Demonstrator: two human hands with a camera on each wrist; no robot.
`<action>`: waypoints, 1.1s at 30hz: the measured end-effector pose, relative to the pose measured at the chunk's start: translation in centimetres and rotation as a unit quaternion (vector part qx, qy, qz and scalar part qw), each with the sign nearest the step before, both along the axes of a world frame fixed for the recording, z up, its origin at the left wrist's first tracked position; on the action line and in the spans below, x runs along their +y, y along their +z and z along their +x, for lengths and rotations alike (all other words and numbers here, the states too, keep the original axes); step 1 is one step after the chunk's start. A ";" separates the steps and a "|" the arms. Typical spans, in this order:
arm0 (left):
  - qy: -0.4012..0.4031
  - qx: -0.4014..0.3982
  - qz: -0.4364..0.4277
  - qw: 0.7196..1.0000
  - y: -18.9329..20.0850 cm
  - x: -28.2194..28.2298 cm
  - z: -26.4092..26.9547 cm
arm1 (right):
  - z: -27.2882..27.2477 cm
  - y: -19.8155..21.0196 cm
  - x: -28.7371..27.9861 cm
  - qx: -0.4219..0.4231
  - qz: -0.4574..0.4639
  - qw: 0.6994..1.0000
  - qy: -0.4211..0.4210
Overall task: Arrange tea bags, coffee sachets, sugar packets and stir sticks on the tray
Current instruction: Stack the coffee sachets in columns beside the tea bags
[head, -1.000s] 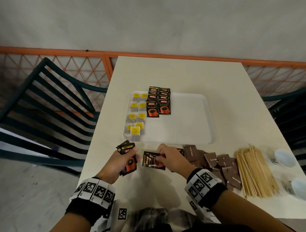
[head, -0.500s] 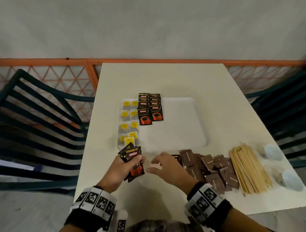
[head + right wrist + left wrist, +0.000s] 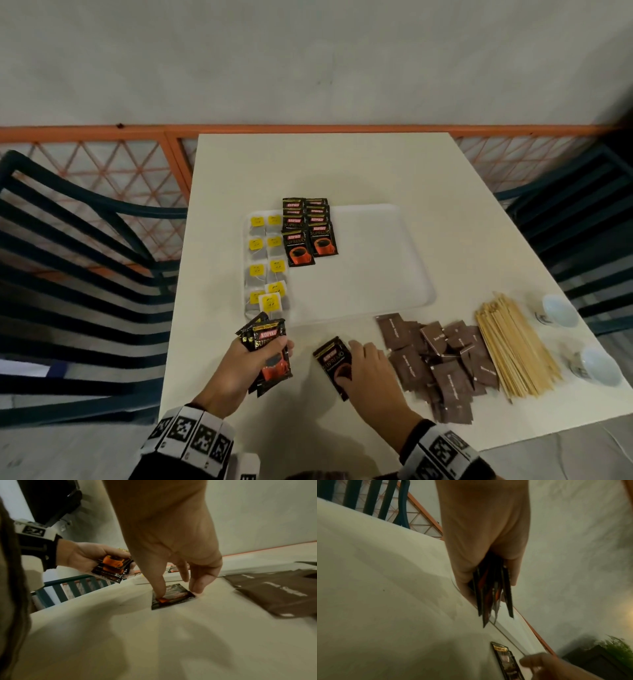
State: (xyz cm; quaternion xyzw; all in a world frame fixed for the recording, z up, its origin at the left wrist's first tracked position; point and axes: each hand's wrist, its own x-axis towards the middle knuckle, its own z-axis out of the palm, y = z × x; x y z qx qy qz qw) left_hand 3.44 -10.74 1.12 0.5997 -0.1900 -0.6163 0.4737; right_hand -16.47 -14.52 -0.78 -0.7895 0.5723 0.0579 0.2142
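My left hand grips a fanned stack of black coffee sachets just in front of the white tray; their edges show below the fingers in the left wrist view. One loose coffee sachet lies flat on the table. My right hand is down on it: the thumb presses its face and the fingertips touch its edge. On the tray lie two columns of yellow-tagged tea bags and two rows of coffee sachets. Brown sugar packets and wooden stir sticks lie on the table to the right.
Two small white cups stand near the table's right edge. Dark slatted chairs flank the table at the left and the right. An orange mesh railing runs behind the table.
The sachet my right hand pinched a second ago has joined the stack in my left hand. My right hand has come back down onto another sachet on the table.
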 end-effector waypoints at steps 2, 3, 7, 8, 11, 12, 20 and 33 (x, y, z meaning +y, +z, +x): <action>0.019 0.028 0.009 0.999 -0.1 -0.2 0.0 | -0.4 0.3 -0.4 -0.015 0.038 0.999 -0.023; 0.031 0.041 0.014 0.999 -0.1 -0.4 -0.1 | -0.6 0.5 -0.6 -0.022 0.066 0.997 -0.029; 0.078 0.076 0.018 0.994 -0.2 -0.6 0.1 | -1.2 1.5 -3.0 -0.126 0.147 0.980 -0.044; 0.088 0.083 0.019 0.993 -0.2 -0.5 0.2 | -1.2 2.0 -4.0 -0.166 0.156 0.973 -0.048; 0.122 0.115 0.023 0.986 -0.3 -0.4 0.7 | -1.0 3.1 -7.7 -0.242 0.160 0.952 -0.100; 0.134 0.127 0.023 0.983 -0.3 -0.4 0.8 | -0.8 3.2 -9.2 -0.255 0.151 0.947 -0.124; 0.190 0.152 0.003 0.970 0.0 -1.3 1.8 | 3.3 2.4 -20.0 -0.291 0.157 0.926 -0.181; 0.186 0.189 0.011 0.964 0.8 -2.7 1.4 | 5.7 0.4 -23.1 -0.207 0.099 0.963 -0.144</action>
